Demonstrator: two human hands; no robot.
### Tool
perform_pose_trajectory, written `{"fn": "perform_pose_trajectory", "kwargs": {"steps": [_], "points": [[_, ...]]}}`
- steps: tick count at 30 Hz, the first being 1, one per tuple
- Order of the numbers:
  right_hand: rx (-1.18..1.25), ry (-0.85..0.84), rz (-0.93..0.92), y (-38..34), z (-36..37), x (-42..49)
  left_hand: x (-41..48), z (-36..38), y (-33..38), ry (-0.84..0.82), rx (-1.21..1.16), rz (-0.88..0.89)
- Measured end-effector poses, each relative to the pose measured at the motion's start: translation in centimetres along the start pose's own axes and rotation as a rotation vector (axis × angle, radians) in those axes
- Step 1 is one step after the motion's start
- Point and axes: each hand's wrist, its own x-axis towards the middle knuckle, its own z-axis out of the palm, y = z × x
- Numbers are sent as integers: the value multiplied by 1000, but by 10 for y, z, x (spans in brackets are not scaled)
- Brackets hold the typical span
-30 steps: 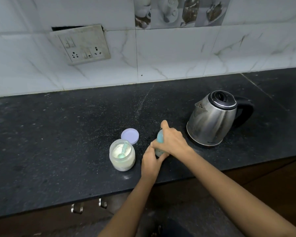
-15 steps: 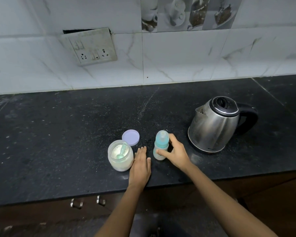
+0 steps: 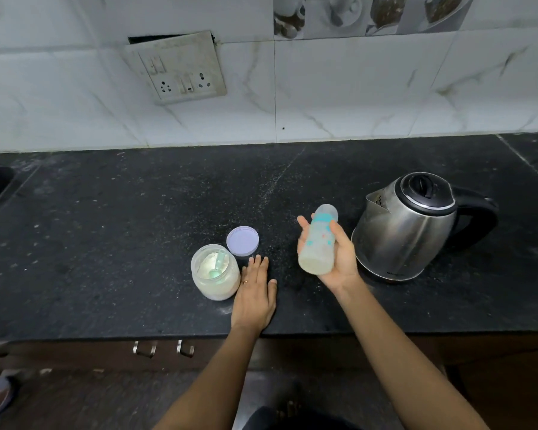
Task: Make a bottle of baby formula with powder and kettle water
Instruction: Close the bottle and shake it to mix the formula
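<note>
Right hand (image 3: 339,262) is wrapped round the small translucent plastic baby bottle (image 3: 319,240), thumb on one side, fingers behind. The bottle is lifted clear of the worktop and tilted, its top leaning away toward the wall. The teal screw collar (image 3: 323,217) and clear domed cap are on. The lower part looks pale and cloudy. I take that as formula inside, though I cannot tell the fill level or whether it is evenly mixed.

Left hand (image 3: 255,293) lies flat, palm down, fingers straight, holding nothing, on the black speckled stone worktop (image 3: 106,243), just beside the squat clear powder jar (image 3: 215,283). The jar is open, with white powder inside and a teal plastic scoop (image 3: 219,263) stuck in it. The round lilac lid (image 3: 242,241) lies on the worktop just behind the jar.

Brushed-steel electric kettle (image 3: 407,231) with a black handle stands to the right of the bottle, lid down, near the right hand but apart from it.

Judgement: powder and water steps appear done, and the bottle is closed. Left to do: most likely a shake or swirl to mix, then scoop out and lid back on the jar.
</note>
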Motion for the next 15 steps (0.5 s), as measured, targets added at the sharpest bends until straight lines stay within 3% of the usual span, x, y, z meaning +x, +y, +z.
{"fn": "perform_pose_trajectory", "kwargs": {"steps": [3,7,9,12,15], "points": [[29,-102,92,1,-6,-3,-1,1,0,-2,12,-1],[191,86,13,-2,-3,6,0,0,2,3,24,-11],[306,-44,93,-2,-5,6,0,0,3,4,13,-12],[180,-150,168,-1,-1,0,-1,0,3,16,9,-15],[197,23,112,3,2,3,-2,-2,6,22,-9,-25]]}}
